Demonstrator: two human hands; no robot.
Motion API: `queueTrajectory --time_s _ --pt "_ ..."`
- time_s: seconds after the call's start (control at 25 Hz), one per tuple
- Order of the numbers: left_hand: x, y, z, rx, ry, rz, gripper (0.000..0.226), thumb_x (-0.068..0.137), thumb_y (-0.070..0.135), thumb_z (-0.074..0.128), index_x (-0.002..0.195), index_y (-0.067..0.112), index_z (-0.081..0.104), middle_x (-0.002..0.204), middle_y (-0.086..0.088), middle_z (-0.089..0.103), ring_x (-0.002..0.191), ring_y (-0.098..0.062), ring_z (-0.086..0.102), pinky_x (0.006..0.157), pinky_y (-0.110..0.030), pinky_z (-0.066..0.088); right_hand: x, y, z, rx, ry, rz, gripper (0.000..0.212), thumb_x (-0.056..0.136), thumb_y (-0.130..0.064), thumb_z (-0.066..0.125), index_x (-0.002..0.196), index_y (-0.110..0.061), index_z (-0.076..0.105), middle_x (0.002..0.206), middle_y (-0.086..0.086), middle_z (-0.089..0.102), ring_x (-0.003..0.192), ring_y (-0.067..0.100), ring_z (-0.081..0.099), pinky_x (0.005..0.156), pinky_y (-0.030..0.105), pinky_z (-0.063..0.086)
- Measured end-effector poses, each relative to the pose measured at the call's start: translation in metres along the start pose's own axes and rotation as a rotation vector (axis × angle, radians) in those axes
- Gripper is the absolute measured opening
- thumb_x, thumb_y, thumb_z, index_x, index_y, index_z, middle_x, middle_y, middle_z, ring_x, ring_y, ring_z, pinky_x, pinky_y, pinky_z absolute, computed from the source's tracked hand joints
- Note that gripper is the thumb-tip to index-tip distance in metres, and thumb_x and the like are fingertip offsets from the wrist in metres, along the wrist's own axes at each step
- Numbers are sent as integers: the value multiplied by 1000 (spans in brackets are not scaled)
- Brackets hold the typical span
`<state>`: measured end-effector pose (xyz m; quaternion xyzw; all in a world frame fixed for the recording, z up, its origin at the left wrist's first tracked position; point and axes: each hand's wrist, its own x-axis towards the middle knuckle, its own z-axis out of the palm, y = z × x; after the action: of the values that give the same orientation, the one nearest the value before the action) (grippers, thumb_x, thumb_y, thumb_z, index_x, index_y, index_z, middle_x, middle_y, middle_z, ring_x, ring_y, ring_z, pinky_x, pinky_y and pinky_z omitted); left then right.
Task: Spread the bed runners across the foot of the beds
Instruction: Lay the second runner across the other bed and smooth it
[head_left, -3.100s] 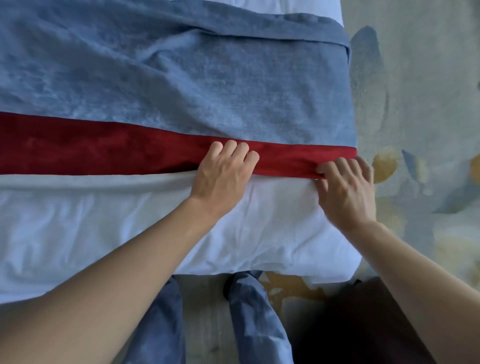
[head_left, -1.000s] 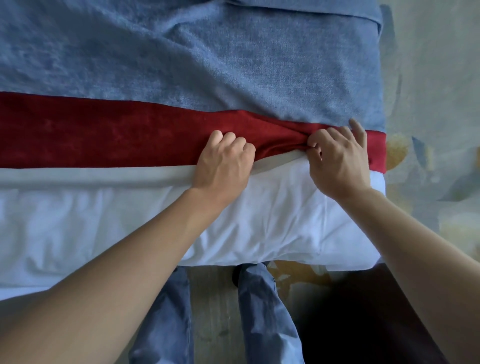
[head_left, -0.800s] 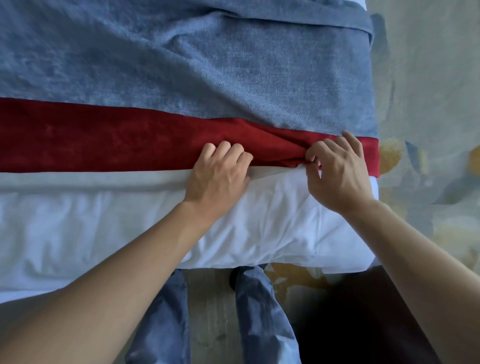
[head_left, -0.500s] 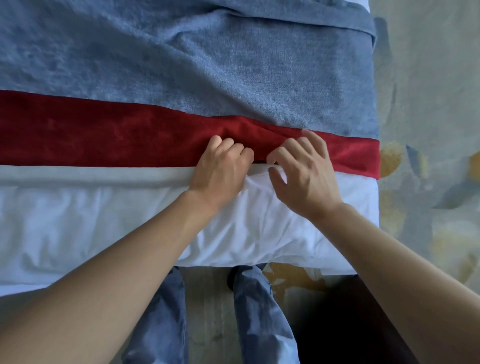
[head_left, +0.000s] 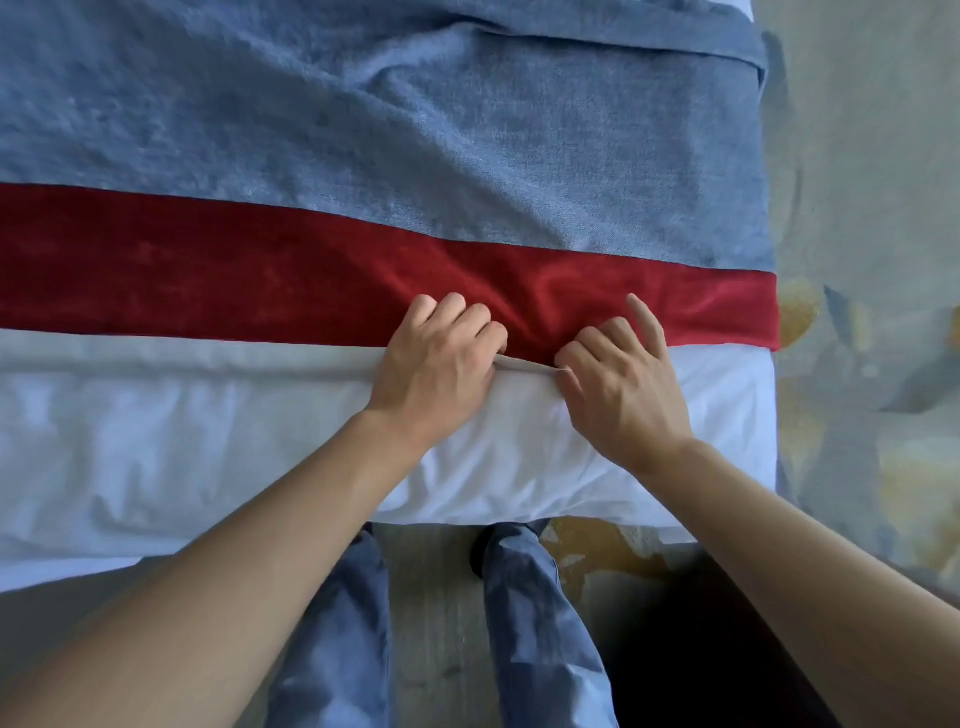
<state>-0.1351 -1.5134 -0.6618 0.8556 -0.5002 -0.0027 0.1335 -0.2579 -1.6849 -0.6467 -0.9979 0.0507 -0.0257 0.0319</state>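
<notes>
A red velvet bed runner lies as a band across the bed, from the left frame edge to the bed's right side. A blue-grey runner covers the bed beyond it. My left hand is curled on the red runner's near edge, fingers closed on the fabric. Close beside it, my right hand pinches the same edge, with one finger stretched out over the red cloth. A thin pale hem shows between the two hands.
White bedding covers the foot of the bed below the red band. The bed's right side drops to a patterned carpet. My legs in blue trousers stand against the bed's foot.
My right hand has slid left along the red runner's near edge, from the bed's right side to just beside my left hand. The bunched fold in the red cloth has flattened.
</notes>
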Motion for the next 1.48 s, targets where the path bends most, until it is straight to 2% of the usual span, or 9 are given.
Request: queueTrajectory --time_s 0.2,0.48,0.6,0.68,0.88,1.0,1.12,1.32,1.48 --pt "-8 -11 -3 42 -3 80 14 80 13 65 71 16 55 70 -3 53 72 -27 52 66 -41 37 28 -51 12 -16 71 37 17 90 -13 60 74 -14 56 68 2 48 74 27 50 115 49 30" --pt "-59 -87 -33 58 -20 14 17 75 4 61 70 20 56 66 1 50 68 -25 49 65 -39 36 15 -90 7 -58 -23 154 7 79 -9 68 82 -13 63 73 3 55 72 29 56 113 50 33" --pt "-73 -96 -42 35 -45 4 12 82 18 64 73 18 56 70 0 51 71 -26 50 68 -40 37 53 -146 11 36 -7 62 8 79 -16 67 87 -14 65 75 2 56 73 28 57 114 50 32" --pt "-84 -102 -42 13 -42 -25 20 86 33 60 75 17 57 72 -1 53 73 -26 50 69 -40 36 61 -166 15 106 26 36 4 82 -18 65 82 -14 64 74 1 56 72 27 57 114 50 31" --pt "-104 -135 -52 39 18 -156 18 90 22 53 77 20 66 76 0 59 76 -26 53 71 -43 35 62 -165 18 183 32 139 25 96 -25 49 85 -18 70 77 -1 63 73 24 57 114 48 30" --pt "-116 -150 -56 91 -26 -171 8 82 20 61 85 21 68 81 1 60 80 -26 54 74 -43 35 64 -168 22 103 -7 72 12 87 -21 63 90 -15 73 81 3 63 77 27 59 113 49 32" --pt "-129 -168 -58 114 -24 -172 12 80 20 63 90 20 70 84 3 63 81 -25 55 75 -41 35 62 -165 27 89 -46 47 11 82 -19 68 90 -15 73 82 4 63 79 28 59 112 48 32" --pt "-137 -185 -52 145 9 -60 13 86 13 60 75 16 66 69 -1 59 68 -26 54 68 -41 36 64 -175 32 -45 -51 16 11 83 -7 61 75 -12 65 70 6 58 71 29 56 106 44 38" --pt "-125 -194 -59 125 55 22 20 87 8 59 69 16 62 64 -2 54 63 -26 51 66 -40 36 72 -173 21 -64 41 89 11 88 -9 56 78 -12 62 72 5 55 73 29 55 103 43 38"
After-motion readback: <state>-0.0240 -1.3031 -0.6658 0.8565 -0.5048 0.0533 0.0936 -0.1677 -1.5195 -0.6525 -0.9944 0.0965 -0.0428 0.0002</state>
